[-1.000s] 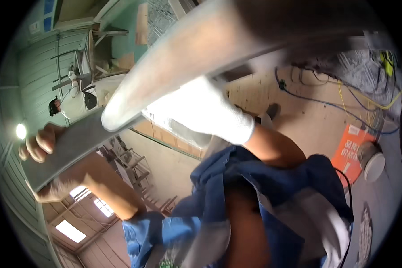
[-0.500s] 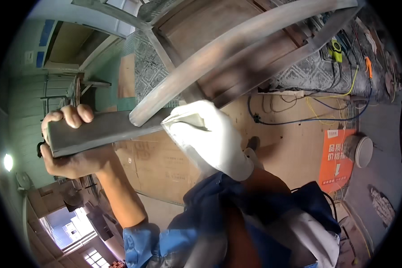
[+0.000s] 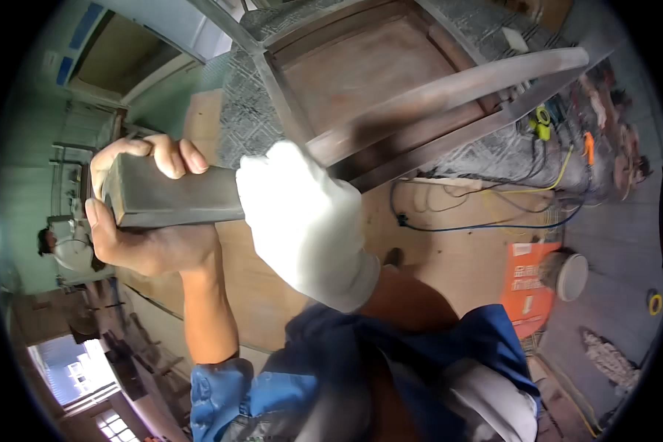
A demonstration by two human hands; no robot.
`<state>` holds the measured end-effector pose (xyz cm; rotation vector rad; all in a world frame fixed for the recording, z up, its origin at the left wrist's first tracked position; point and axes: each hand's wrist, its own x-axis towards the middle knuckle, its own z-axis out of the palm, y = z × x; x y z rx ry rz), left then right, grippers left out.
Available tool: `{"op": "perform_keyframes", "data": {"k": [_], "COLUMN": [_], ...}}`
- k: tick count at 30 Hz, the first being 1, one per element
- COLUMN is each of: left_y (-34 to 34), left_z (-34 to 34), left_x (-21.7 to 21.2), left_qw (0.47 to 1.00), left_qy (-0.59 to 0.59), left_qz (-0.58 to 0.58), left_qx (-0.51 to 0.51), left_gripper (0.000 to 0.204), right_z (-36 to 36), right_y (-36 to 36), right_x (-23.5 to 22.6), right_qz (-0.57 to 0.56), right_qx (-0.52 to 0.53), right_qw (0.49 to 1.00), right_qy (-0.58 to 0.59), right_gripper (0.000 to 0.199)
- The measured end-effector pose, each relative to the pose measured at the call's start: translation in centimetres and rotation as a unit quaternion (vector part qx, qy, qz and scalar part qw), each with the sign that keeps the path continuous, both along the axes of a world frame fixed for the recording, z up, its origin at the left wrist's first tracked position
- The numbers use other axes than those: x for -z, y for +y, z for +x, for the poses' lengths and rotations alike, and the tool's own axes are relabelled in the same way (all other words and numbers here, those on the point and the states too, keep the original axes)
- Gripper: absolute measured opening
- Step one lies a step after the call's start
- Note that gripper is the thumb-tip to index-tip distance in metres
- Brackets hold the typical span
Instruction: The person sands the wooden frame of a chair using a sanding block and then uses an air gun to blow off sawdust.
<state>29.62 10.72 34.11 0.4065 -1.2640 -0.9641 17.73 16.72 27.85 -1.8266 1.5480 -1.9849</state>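
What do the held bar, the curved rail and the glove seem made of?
Dark bar: probably wood, dull grey-brown, crisp-edged; coating unclear. Curved rail: likely wood too, its matte finish patchy with brown. White glove: apparently matte fabric, softly rounding the knuckles; fibre unclear.

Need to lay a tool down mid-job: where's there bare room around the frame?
Tan floor below the blue cable, between the gloved right hand and the orange sheet, looks free. So does the recessed panel inside the wooden frame, above the curved bar. It's crowded right of the frame, where a yellow cord and a yellow-green item lie.
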Motion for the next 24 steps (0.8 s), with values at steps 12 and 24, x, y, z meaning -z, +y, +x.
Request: {"op": "perform_keyframes", "data": {"k": [12, 24], "left_y": [0.0, -0.5], "left_z": [-0.4, -2.2], "left_x": [-0.3, -0.4], "left_qw": [1.000, 0.997], "left_qy": [-0.026, -0.029], "left_qz": [-0.013, -0.016], "left_qx": [0.012, -0.075], "left_gripper": [0.055, 0.070], "right_z": [-2.6, 2.2], "right_y": [4.3, 0.9], "right_x": [10.3, 1.1], "right_qz": [0.104, -0.033], "right_qx": [-0.064, -0.106], "right_qw": [0.992, 0.993], "right_qy": [0.043, -0.030], "right_gripper": [0.023, 0.072]}}
